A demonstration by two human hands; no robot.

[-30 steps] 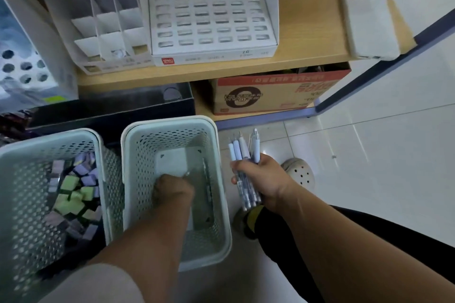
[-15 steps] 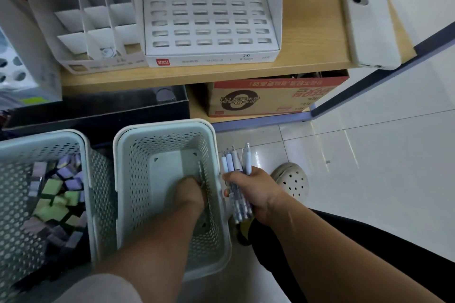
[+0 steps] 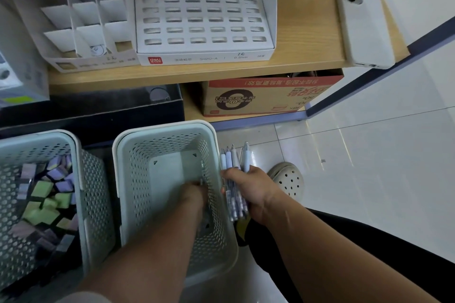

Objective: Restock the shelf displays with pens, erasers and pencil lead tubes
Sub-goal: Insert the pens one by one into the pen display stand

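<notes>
Right hand: the right hand [image 3: 248,192] is clamped around a bundle of pens [image 3: 234,157]; the fingers wrap the barrels and the pale caps stick out ahead of the knuckles.
Bundle of pens: it is held just outside the right wall of the middle basket [image 3: 162,128], above the floor [image 3: 369,179].
Left hand: the left hand [image 3: 194,194] is deep inside the middle basket, down at its bottom, close to the wall nearest the right hand. The fingertips are bent down at a loose pen [image 3: 203,170]; I cannot tell whether they grip it.
Loose pen: it lies along the basket wall, reaching forward from the left hand's fingertips.
Outward of the left hand: a second basket [image 3: 76,145] holds green and purple erasers [image 3: 44,192].
Ahead of both hands: on the shelf [image 3: 307,39] stand a slotted white display [image 3: 204,7] and, beside it, a divided display [image 3: 83,19].
Ahead and outward of the right hand: a phone [image 3: 364,24] lies near the shelf corner, with a cardboard box [image 3: 266,96] on the level below.
Just outward of the right hand: a perforated shoe [image 3: 288,182] on the floor.
</notes>
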